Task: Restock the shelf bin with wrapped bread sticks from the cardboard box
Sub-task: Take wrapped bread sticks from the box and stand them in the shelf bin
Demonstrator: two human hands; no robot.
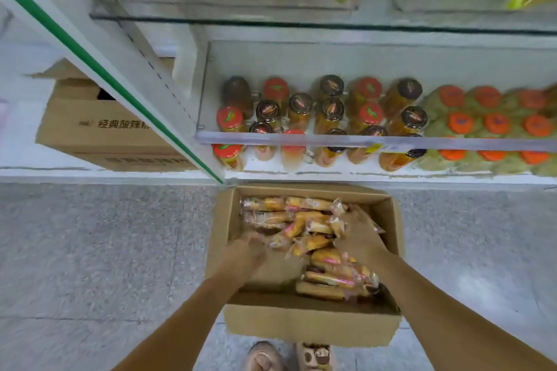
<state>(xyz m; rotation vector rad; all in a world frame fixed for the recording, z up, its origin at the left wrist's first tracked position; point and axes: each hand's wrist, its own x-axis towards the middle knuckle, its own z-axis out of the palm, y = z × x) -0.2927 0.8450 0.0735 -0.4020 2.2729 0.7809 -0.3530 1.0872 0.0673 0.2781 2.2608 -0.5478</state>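
Left hand (247,250), right hand (358,235) in cardboard box (301,324), clear-wrapped golden bread sticks (313,221) jumbled

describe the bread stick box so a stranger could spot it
Start at the bottom shelf of jars. On the floor just before it sits the cardboard box. Unlike the printed carton at left, it is open and holds wrapped bread sticks.

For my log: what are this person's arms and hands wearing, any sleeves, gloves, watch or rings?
The left hand and right hand are ungloved. The left forearm and right forearm are bare down to the picture's bottom edge, with no sleeve or cuff in view. No watch or bracelet shows; motion blur could hide a thin ring.
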